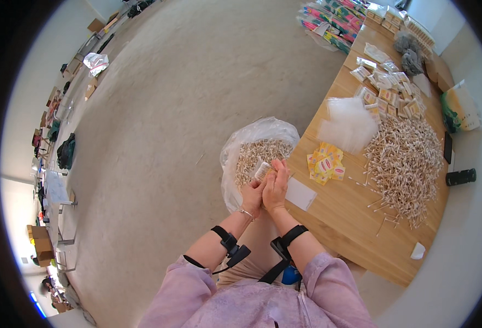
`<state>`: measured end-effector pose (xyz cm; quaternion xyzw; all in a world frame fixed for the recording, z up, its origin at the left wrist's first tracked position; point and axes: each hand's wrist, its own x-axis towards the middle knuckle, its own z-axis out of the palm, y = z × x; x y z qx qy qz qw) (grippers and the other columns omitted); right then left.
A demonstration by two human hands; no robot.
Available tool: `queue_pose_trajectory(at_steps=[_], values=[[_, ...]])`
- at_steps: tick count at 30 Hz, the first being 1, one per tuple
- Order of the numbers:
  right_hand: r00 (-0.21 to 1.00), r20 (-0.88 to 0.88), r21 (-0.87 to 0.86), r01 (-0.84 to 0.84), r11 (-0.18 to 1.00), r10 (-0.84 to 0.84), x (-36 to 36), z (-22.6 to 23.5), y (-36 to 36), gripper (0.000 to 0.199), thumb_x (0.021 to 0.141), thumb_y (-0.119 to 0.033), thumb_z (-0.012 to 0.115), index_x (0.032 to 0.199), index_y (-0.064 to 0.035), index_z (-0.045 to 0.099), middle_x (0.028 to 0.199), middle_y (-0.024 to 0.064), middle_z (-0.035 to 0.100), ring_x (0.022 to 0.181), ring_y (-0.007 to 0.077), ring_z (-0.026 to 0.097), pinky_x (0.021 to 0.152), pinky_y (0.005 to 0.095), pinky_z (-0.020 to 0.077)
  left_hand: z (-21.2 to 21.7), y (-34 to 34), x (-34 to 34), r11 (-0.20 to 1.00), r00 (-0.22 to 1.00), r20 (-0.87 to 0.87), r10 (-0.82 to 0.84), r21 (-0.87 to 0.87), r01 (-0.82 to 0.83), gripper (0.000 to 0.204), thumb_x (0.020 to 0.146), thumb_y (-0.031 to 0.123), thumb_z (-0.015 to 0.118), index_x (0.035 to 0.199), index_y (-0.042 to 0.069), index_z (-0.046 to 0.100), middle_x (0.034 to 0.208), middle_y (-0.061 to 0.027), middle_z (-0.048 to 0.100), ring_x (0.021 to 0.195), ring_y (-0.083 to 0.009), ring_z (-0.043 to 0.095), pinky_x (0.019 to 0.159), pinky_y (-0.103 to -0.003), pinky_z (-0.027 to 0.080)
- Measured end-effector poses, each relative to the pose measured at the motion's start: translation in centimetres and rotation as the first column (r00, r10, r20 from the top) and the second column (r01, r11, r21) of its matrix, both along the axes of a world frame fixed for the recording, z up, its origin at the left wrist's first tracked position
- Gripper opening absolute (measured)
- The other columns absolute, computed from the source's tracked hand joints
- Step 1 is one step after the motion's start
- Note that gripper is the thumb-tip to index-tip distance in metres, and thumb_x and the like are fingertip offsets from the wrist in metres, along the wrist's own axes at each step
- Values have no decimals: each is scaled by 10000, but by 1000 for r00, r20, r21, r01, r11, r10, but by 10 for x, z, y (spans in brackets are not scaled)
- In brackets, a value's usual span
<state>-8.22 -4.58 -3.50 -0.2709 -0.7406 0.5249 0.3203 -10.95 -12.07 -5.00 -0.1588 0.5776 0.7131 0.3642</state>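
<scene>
Both hands are gripping a small bundle of slim, white-tipped cotton swabs (262, 171), the left hand (254, 195) holding low and the right hand (276, 183) wrapping its side, probably keeping the sticks aligned. They are hovering by the near rim of a crinkled, translucent plastic bag (230, 147), perhaps for catching strays. Toward the left edge of a smooth, pale wooden table (350, 213), glossy yellow cards (325, 164) are lying within reach; a tangled swab heap (407, 164) is spreading toward its right edge.
</scene>
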Motion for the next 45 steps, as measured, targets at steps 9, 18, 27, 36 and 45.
queue_pose_trajectory(at_steps=[9,18,27,36,45], values=[[996,84,66,27,997,-33,-4,-5,-4,344,890,-54,421,1230,-9,451,1138,175,548,1273,399,353,1095,513,185,24,0,-33,960,936,-216,-279,-66,271,194,832,112,667,989,18,604,861,-18,619,720,-85,566,645,-241,484],[996,71,61,55,997,-59,-8,-2,-9,310,903,-54,424,1206,-6,471,1089,168,568,1259,387,379,1087,513,209,3,1,-25,989,991,-86,-98,105,107,238,853,141,677,1052,34,599,938,-33,651,818,-109,621,698,-239,515],[984,134,122,102,987,-119,-9,-2,-7,296,893,-14,432,1183,4,486,1078,166,581,1243,365,407,1058,467,271,29,-12,-57,923,929,-75,-363,103,370,299,814,128,701,1087,59,600,904,-1,639,739,-89,599,612,-227,500],[985,107,178,116,977,-136,-9,-3,-9,345,857,38,462,1200,6,480,1112,184,573,1185,369,451,1050,449,295,23,13,-66,946,928,-185,-323,-65,316,162,856,179,663,903,25,680,799,3,634,705,-56,547,597,-209,448],[987,92,174,114,978,-132,-8,-4,-4,326,869,28,461,1194,6,482,1144,197,561,1194,374,447,1042,451,305,28,7,-56,921,905,-176,-387,-121,370,210,871,201,658,981,22,658,853,1,630,706,-62,545,583,-207,437]])
